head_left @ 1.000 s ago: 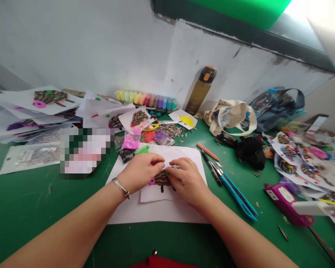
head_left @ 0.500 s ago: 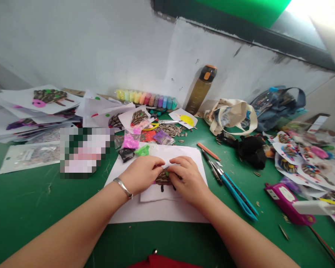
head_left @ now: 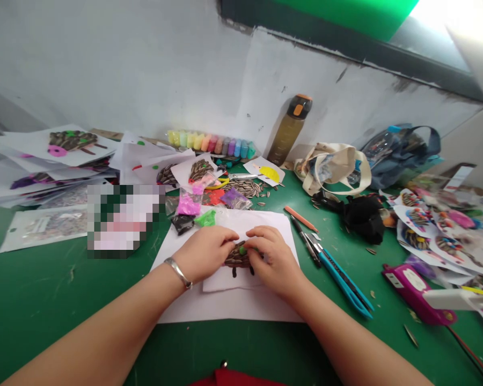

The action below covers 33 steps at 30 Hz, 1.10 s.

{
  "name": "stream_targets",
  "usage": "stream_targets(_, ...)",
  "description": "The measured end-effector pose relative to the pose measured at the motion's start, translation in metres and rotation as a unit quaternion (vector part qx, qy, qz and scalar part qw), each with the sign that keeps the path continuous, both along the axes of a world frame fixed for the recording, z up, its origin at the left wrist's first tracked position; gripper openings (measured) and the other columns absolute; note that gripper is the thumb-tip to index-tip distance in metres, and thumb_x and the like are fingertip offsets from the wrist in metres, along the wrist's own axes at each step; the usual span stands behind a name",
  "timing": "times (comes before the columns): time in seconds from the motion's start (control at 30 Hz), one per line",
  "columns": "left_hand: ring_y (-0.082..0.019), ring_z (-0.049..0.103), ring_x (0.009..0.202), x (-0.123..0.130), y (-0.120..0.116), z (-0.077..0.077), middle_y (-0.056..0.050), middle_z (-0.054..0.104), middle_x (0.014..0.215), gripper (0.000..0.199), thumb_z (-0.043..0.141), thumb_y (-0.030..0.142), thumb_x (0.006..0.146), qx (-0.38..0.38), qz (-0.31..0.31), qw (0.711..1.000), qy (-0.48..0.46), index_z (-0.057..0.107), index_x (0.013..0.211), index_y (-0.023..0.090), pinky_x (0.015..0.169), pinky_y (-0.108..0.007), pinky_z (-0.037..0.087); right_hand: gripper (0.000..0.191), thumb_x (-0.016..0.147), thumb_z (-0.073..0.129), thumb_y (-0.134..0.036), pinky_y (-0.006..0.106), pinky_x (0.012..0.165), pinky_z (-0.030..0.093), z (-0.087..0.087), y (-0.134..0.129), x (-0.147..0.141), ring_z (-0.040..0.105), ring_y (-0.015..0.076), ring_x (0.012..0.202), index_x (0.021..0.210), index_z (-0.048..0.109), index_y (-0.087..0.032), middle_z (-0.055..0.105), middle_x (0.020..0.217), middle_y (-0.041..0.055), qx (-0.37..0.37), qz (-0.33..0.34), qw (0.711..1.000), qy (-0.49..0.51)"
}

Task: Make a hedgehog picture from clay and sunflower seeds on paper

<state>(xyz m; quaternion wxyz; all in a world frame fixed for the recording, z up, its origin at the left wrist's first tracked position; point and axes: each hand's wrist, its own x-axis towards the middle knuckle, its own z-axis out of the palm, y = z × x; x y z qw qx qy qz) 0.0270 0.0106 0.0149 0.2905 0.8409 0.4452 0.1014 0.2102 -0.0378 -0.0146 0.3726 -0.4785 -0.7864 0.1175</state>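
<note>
Your left hand (head_left: 205,252) and right hand (head_left: 277,264) curl over the seed picture (head_left: 237,259), between the side edges of the large sheet (head_left: 177,310); I can't tell if either pinches anything. Light, probably fragile: hold its bare margins.

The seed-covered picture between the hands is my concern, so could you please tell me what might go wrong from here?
The right hand is very close to the seeds, so a nudge might loosen some. The small paper lies on a larger sheet and could slide. The green packet near the left hand might get knocked.
</note>
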Motion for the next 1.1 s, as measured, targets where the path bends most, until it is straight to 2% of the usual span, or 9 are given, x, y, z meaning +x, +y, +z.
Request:
stream_targets(0.2, -0.019, 0.066, 0.091, -0.003, 0.002, 0.003, -0.002, 0.073, 0.099, 0.03, 0.043, 0.022, 0.086, 0.04, 0.011, 0.999, -0.005, 0.072, 0.097, 0.021, 0.08, -0.029, 0.048, 0.018, 0.082, 0.053, -0.009, 0.041, 0.092, 0.045, -0.002, 0.001, 0.001, 0.055, 0.0233, 0.103, 0.084, 0.068, -0.019, 0.066, 0.099, 0.0083, -0.001, 0.005, 1.0, -0.005)
stream_targets(0.27, -0.02, 0.065, 0.094, -0.007, 0.004, 0.005, -0.003, 0.073, 0.102, 0.031, 0.043, 0.024, 0.088, 0.089, 0.038, 0.995, -0.002, 0.071, 0.101, 0.019, 0.085, -0.031, 0.048, 0.018, 0.083, 0.053, -0.011, 0.042, 0.094, 0.044, -0.001, 0.002, 0.004, 0.054, 0.0236, 0.105, 0.085, 0.069, -0.019, 0.066, 0.101, 0.0088, 0.003, 0.002, 1.0, 0.0)
stream_targets(0.37, -0.024, 0.063, 0.102, -0.014, 0.009, 0.004, -0.009, 0.071, 0.109, 0.034, 0.043, 0.025, 0.089, 0.182, 0.08, 0.98, 0.03, 0.068, 0.109, 0.014, 0.094, -0.036, 0.045, 0.019, 0.083, 0.053, -0.012, 0.042, 0.093, 0.045, 0.0, 0.004, 0.015, 0.057, 0.0225, 0.104, 0.09, 0.069, -0.02, 0.066, 0.103, 0.0086, 0.005, -0.04, 0.998, 0.041)
stream_targets(0.43, -0.027, 0.06, 0.108, -0.018, 0.013, -0.001, -0.012, 0.068, 0.114, 0.034, 0.046, 0.024, 0.087, 0.226, 0.073, 0.97, 0.05, 0.066, 0.111, 0.01, 0.098, -0.039, 0.043, 0.019, 0.083, 0.054, -0.013, 0.041, 0.093, 0.046, 0.0, 0.006, 0.024, 0.058, 0.0216, 0.102, 0.092, 0.068, -0.022, 0.066, 0.104, 0.0075, -0.007, -0.074, 0.995, 0.068)
stream_targets(0.53, -0.029, 0.057, 0.11, -0.022, 0.02, -0.009, -0.015, 0.065, 0.116, 0.032, 0.047, 0.02, 0.085, 0.251, 0.04, 0.963, 0.089, 0.066, 0.108, 0.01, 0.098, -0.044, 0.042, 0.018, 0.083, 0.054, -0.014, 0.04, 0.093, 0.047, -0.002, 0.007, 0.033, 0.06, 0.0207, 0.1, 0.092, 0.068, -0.023, 0.067, 0.102, 0.0057, -0.029, -0.105, 0.99, 0.09)
stream_targets(0.8, -0.028, 0.056, 0.113, -0.026, 0.032, -0.022, -0.016, 0.063, 0.118, 0.038, 0.043, 0.014, 0.083, 0.277, 0.059, 0.958, 0.052, 0.062, 0.115, 0.011, 0.1, -0.045, 0.042, 0.019, 0.083, 0.053, -0.014, 0.036, 0.091, 0.047, -0.005, 0.008, 0.032, 0.061, 0.0196, 0.098, 0.09, 0.068, -0.023, 0.069, 0.098, 0.004, -0.035, -0.102, 0.99, 0.087)
stream_targets(0.97, -0.024, 0.057, 0.114, -0.02, 0.025, -0.011, -0.009, 0.065, 0.121, 0.039, 0.043, 0.016, 0.082, 0.235, 0.08, 0.968, -0.035, 0.064, 0.115, 0.016, 0.103, -0.042, 0.042, 0.02, 0.083, 0.052, -0.015, 0.036, 0.091, 0.047, -0.005, 0.008, 0.033, 0.061, 0.0197, 0.098, 0.092, 0.068, -0.023, 0.069, 0.099, 0.0039, -0.038, -0.11, 0.99, 0.083)
stream_targets(1.03, -0.023, 0.058, 0.114, -0.016, 0.019, -0.001, -0.007, 0.065, 0.121, 0.037, 0.046, 0.02, 0.081, 0.17, 0.097, 0.975, -0.102, 0.065, 0.113, 0.018, 0.103, -0.04, 0.042, 0.021, 0.083, 0.052, -0.015, 0.037, 0.091, 0.047, -0.003, 0.007, 0.032, 0.062, 0.0201, 0.099, 0.095, 0.067, -0.023, 0.069, 0.101, 0.0041, -0.043, -0.12, 0.988, 0.084)
stream_targets(1.1, -0.023, 0.06, 0.111, -0.012, 0.013, 0.009, -0.005, 0.067, 0.118, 0.035, 0.052, 0.023, 0.079, 0.071, 0.113, 0.979, -0.156, 0.068, 0.109, 0.019, 0.101, -0.04, 0.045, 0.023, 0.083, 0.052, -0.016, 0.038, 0.092, 0.047, 0.001, 0.007, 0.03, 0.062, 0.0207, 0.101, 0.1, 0.067, -0.023, 0.069, 0.104, 0.0047, -0.05, -0.128, 0.986, 0.093)
